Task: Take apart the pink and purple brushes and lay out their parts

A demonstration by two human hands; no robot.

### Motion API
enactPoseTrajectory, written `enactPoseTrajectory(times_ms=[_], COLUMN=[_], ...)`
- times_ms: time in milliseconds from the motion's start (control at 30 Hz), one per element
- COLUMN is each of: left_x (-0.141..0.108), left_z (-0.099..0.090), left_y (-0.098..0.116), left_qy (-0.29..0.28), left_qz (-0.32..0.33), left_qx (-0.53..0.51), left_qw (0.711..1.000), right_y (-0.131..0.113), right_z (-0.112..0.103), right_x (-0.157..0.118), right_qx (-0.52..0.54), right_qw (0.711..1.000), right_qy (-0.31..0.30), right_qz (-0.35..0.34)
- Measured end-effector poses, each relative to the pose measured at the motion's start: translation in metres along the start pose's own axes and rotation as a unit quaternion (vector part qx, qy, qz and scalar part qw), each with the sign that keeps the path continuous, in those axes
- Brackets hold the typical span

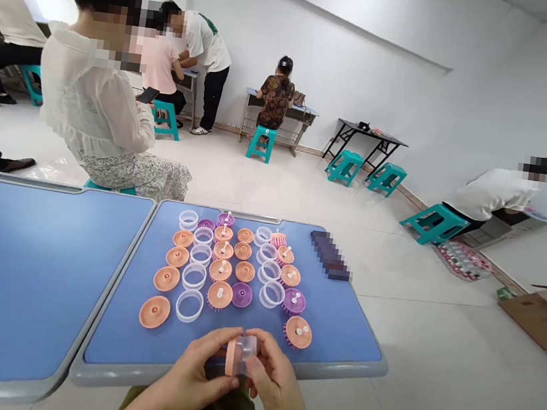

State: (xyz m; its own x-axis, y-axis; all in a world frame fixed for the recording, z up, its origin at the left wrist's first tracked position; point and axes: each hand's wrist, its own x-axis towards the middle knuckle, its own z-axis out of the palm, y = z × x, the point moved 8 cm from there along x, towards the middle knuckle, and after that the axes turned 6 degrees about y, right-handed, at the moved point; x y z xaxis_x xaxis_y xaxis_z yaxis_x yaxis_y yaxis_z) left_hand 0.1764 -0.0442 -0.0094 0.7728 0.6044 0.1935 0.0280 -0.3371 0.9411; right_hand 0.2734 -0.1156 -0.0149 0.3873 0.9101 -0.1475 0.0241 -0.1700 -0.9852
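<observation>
Peach plastic disc (230,356) with clear ring (244,354), apparently, clamped between left hand (191,372) and right hand (275,383)

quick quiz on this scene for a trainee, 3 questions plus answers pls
1. True or false: the left hand and right hand together hold a round peach plastic disc against a clear plastic ring.

2. Which piece lies at the near left end of the rows on the blue tabletop?
A. a purple bristled disc
B. a flat peach plastic disc
C. a clear plastic ring

3. Fill the gap: a person in a white blouse sits just beyond the table on a ____ plastic stool.

Key: 1 true; 2 B; 3 teal
</observation>
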Motion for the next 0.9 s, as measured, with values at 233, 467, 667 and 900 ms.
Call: enactPoseTrajectory(times_ms=[233, 467, 667, 900], left_x=[0.003, 0.009, 0.009, 0.007], left_z=[0.007, 0.005, 0.005, 0.008], left_y=[-0.004, 0.001, -0.016, -0.024], left_qy=[-0.039, -0.056, -0.009, 0.018], left_qz=[-0.043, -0.091, -0.147, -0.156], left_qx=[-0.084, -0.159, -0.237, -0.223], left_qw=[0.995, 0.981, 0.960, 0.962], right_y=[0.001, -0.041, -0.003, 0.008], right_z=[-0.006, -0.001, -0.006, -0.001], right_x=[-0.003, -0.010, 0.004, 0.012], right_qx=[-0.022, -0.102, 0.063, 0.078], right_qw=[0.999, 0.974, 0.993, 0.995], right_qy=[-0.018, -0.026, 0.045, 0.058], right_qz=[-0.037, -0.199, -0.092, -0.034])
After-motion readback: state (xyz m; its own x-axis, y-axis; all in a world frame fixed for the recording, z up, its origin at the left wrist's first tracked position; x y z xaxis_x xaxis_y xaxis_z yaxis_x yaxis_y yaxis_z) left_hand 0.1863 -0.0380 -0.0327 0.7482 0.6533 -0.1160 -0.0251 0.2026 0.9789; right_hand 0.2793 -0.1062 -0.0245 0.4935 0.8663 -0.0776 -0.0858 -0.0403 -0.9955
